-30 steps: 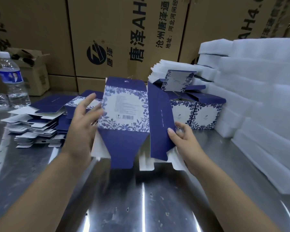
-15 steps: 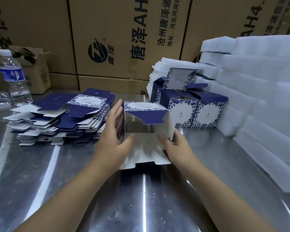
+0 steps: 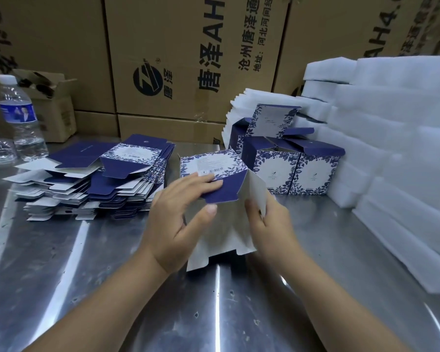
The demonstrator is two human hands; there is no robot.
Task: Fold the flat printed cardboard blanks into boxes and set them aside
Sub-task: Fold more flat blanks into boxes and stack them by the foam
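Head view: over the table [image 3: 87, 262], between the stack [image 3: 69, 189] and the boxes [image 3: 297, 171], we hold the blank [image 3: 208, 161], left hand [image 3: 178, 224] pinching its blue flap [image 3: 226, 190], right hand [image 3: 272, 224] gripping its white panel [image 3: 257, 189]

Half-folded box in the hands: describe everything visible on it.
The half-folded box: thin printed card, blue-and-white floral panel with barcode facing up, solid blue flap below, white unprinted inside. Flaps unclosed, open end toward the camera, low above the steel table; contact unclear. The left hand pinches the blue flap; right hand grips a white side flap.
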